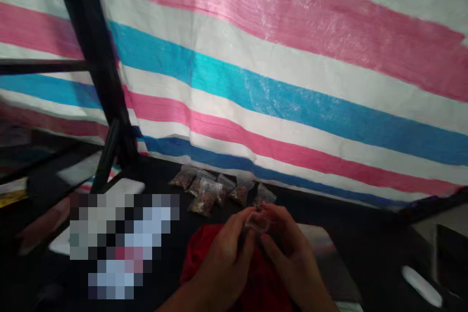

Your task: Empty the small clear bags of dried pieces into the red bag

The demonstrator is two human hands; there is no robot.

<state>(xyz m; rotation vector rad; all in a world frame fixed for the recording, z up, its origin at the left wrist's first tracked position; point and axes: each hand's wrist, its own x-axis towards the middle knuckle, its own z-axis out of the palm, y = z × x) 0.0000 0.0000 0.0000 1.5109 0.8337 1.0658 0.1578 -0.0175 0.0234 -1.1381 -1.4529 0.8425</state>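
My left hand [223, 253] and my right hand [288, 248] meet above a red cloth bag [204, 258] on a dark table. Both pinch a small clear plastic packet [258, 222] between their fingertips. Just beyond them, several small clear packets of brown bits [212, 190] lie in a row along the table's back edge.
A striped pink, blue and white tarp [278, 83] hangs right behind the table. A black metal post [91, 58] rises at the left. A white flat object [122, 187] lies at the left, a pale oblong object [420, 285] at the right, and a shiny sheet [329, 258] under my right hand.
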